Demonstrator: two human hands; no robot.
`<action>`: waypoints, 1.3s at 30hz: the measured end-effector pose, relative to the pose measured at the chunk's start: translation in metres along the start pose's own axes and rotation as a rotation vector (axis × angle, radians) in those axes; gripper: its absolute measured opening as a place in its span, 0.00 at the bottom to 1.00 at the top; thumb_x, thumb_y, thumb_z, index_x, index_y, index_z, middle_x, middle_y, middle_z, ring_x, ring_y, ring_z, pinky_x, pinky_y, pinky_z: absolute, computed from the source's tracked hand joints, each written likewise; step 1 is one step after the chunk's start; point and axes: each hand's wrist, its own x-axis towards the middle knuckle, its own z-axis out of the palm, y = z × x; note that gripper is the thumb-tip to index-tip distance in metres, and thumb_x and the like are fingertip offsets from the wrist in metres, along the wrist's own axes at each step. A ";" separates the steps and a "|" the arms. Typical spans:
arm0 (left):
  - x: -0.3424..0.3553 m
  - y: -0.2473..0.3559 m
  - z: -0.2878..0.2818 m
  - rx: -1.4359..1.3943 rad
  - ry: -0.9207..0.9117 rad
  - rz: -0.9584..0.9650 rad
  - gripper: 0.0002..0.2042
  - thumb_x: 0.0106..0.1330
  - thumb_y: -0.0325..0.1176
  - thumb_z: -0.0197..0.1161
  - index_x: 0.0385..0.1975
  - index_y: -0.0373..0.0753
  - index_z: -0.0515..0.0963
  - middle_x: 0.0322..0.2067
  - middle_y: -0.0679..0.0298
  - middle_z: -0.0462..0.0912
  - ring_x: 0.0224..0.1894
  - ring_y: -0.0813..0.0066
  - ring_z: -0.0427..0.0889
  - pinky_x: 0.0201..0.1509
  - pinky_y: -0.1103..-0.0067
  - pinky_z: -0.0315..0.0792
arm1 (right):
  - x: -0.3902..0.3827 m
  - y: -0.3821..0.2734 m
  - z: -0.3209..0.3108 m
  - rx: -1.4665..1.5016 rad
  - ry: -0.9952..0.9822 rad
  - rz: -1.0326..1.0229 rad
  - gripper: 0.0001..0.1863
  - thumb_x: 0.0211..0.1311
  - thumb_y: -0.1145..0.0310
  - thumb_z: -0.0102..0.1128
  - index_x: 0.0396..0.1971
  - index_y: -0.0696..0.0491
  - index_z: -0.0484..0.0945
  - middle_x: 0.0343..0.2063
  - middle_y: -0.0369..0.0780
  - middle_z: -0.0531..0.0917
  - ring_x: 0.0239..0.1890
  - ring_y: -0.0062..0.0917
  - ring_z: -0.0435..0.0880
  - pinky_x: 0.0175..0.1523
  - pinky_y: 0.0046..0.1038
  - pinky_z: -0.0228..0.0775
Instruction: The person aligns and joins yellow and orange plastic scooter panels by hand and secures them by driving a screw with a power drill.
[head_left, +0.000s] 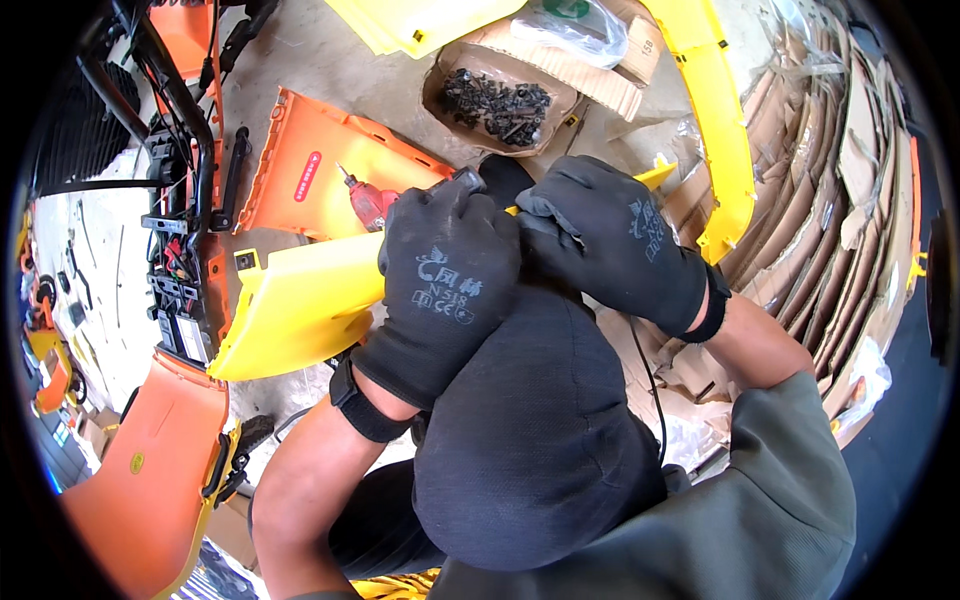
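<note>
A curved yellow plastic panel (300,300) lies across in front of my raised knee in dark trousers (540,430). My left hand (445,275), in a black work glove, is closed over the panel, with a small dark piece at its fingertips. Close beside it, my right hand (615,240), gloved the same way, has its fingers curled together at the panel's edge. What the right fingers pinch is hidden. Another bit of yellow plastic (655,177) pokes out beyond the right hand. A red power tool (370,203) with a pointed bit rests just past my left hand.
An orange panel (330,170) lies ahead, near a cardboard tray (437,100) of small black clips. A long yellow trim piece (725,150) and stacked flattened cardboard (830,200) are on the right. A black vehicle frame (205,150) with wiring stands left, above an orange body panel (150,470).
</note>
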 end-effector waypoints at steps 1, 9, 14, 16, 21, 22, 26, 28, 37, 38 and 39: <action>0.000 -0.001 0.000 0.001 0.013 -0.006 0.05 0.51 0.32 0.59 0.19 0.40 0.78 0.22 0.63 0.74 0.37 0.65 0.76 0.36 0.68 0.67 | 0.000 0.001 0.001 0.004 -0.003 0.013 0.12 0.55 0.66 0.64 0.35 0.57 0.76 0.32 0.45 0.78 0.36 0.41 0.80 0.40 0.38 0.72; 0.002 -0.010 -0.028 -0.059 -0.003 -0.064 0.13 0.47 0.39 0.72 0.19 0.39 0.75 0.21 0.62 0.74 0.29 0.63 0.75 0.34 0.67 0.66 | -0.026 -0.006 -0.042 0.283 0.037 0.274 0.13 0.59 0.64 0.63 0.39 0.57 0.78 0.31 0.46 0.81 0.35 0.38 0.81 0.41 0.34 0.73; 0.004 -0.042 -0.079 -0.197 0.140 -0.099 0.18 0.50 0.36 0.73 0.20 0.38 0.66 0.19 0.59 0.65 0.25 0.62 0.66 0.31 0.69 0.60 | -0.063 0.012 -0.037 0.055 -0.286 0.108 0.10 0.60 0.72 0.60 0.39 0.59 0.79 0.32 0.47 0.82 0.35 0.40 0.82 0.41 0.34 0.73; -0.001 -0.055 -0.110 -0.187 0.224 -0.093 0.17 0.53 0.31 0.72 0.23 0.36 0.66 0.21 0.61 0.62 0.26 0.68 0.64 0.32 0.74 0.61 | -0.062 0.027 -0.018 0.051 -0.247 0.108 0.10 0.60 0.72 0.59 0.39 0.59 0.79 0.32 0.48 0.82 0.36 0.41 0.82 0.41 0.35 0.73; -0.016 -0.062 -0.175 -0.454 0.222 -0.491 0.11 0.67 0.33 0.63 0.39 0.30 0.78 0.30 0.70 0.80 0.31 0.87 0.74 0.38 0.87 0.69 | -0.008 0.056 0.047 0.228 -0.081 -0.013 0.11 0.56 0.68 0.60 0.37 0.58 0.78 0.31 0.48 0.81 0.36 0.44 0.80 0.42 0.40 0.72; -0.024 -0.066 -0.180 -0.413 0.335 -0.509 0.13 0.67 0.34 0.63 0.42 0.30 0.79 0.31 0.68 0.82 0.32 0.86 0.76 0.39 0.86 0.70 | 0.007 0.068 0.074 0.197 -0.067 -0.105 0.14 0.53 0.66 0.62 0.39 0.57 0.77 0.33 0.47 0.81 0.37 0.43 0.79 0.43 0.39 0.72; -0.059 -0.075 -0.212 -0.209 0.358 -0.583 0.14 0.68 0.35 0.63 0.45 0.30 0.79 0.34 0.67 0.84 0.34 0.85 0.78 0.42 0.85 0.71 | 0.062 0.043 0.131 -0.201 -0.282 -0.314 0.34 0.44 0.64 0.71 0.54 0.57 0.72 0.47 0.45 0.78 0.48 0.42 0.76 0.54 0.39 0.68; -0.063 -0.075 -0.213 -0.380 0.369 -0.543 0.14 0.68 0.35 0.63 0.45 0.30 0.79 0.34 0.66 0.84 0.34 0.84 0.78 0.43 0.85 0.71 | 0.064 0.051 0.159 -0.331 -0.337 -0.379 0.42 0.38 0.63 0.74 0.58 0.58 0.67 0.44 0.45 0.75 0.45 0.40 0.76 0.51 0.37 0.68; -0.097 -0.085 -0.192 -0.198 0.460 -0.503 0.17 0.57 0.33 0.69 0.20 0.33 0.65 0.19 0.64 0.62 0.23 0.77 0.62 0.27 0.78 0.58 | 0.059 0.064 0.189 -0.296 -0.241 -0.277 0.21 0.43 0.65 0.68 0.39 0.53 0.73 0.34 0.46 0.74 0.40 0.42 0.78 0.43 0.39 0.70; -0.098 -0.084 -0.189 -0.168 0.448 -0.487 0.17 0.56 0.33 0.70 0.20 0.33 0.66 0.19 0.63 0.63 0.23 0.74 0.63 0.28 0.76 0.59 | 0.054 0.063 0.170 -0.307 -0.242 -0.286 0.21 0.43 0.65 0.68 0.39 0.53 0.73 0.34 0.46 0.74 0.40 0.42 0.78 0.43 0.39 0.70; -0.098 -0.082 -0.188 -0.138 0.436 -0.469 0.18 0.55 0.33 0.71 0.20 0.33 0.66 0.19 0.61 0.64 0.23 0.71 0.64 0.28 0.75 0.60 | 0.048 0.066 0.151 -0.226 -0.236 -0.274 0.22 0.44 0.64 0.68 0.40 0.54 0.73 0.35 0.47 0.74 0.40 0.43 0.77 0.44 0.40 0.70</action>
